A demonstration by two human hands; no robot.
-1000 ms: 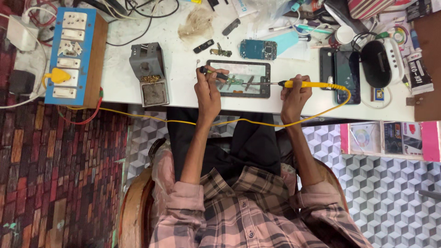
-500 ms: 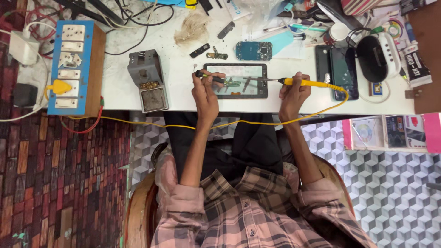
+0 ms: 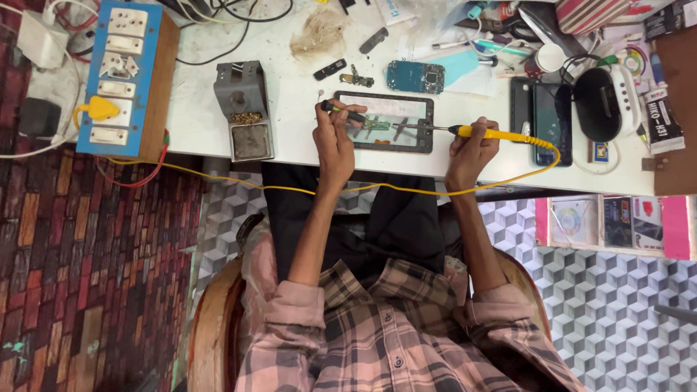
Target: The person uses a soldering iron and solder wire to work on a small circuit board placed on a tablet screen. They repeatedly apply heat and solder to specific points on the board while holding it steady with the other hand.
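An opened tablet-like device (image 3: 385, 121) lies flat on the white desk (image 3: 290, 131), with a small green circuit board (image 3: 375, 125) on it. My left hand (image 3: 335, 138) grips black tweezers (image 3: 343, 112) whose tips rest on that board. My right hand (image 3: 470, 149) holds a yellow-handled soldering iron (image 3: 494, 134); its thin metal tip points left and meets the board near the middle of the device. A yellow cord (image 3: 348, 190) runs from the iron along the desk's front edge.
A grey soldering stand with sponge (image 3: 245, 109) sits left of my left hand. A blue switchboard (image 3: 120, 76) is at the far left. A blue circuit board (image 3: 414, 76), dark phones (image 3: 552, 112), a black mouse-like object (image 3: 599, 105) and small parts crowd the back and right.
The view has shifted slightly. My left hand has edged the tweezers further onto the green board; the soldering iron stays at the same spot.
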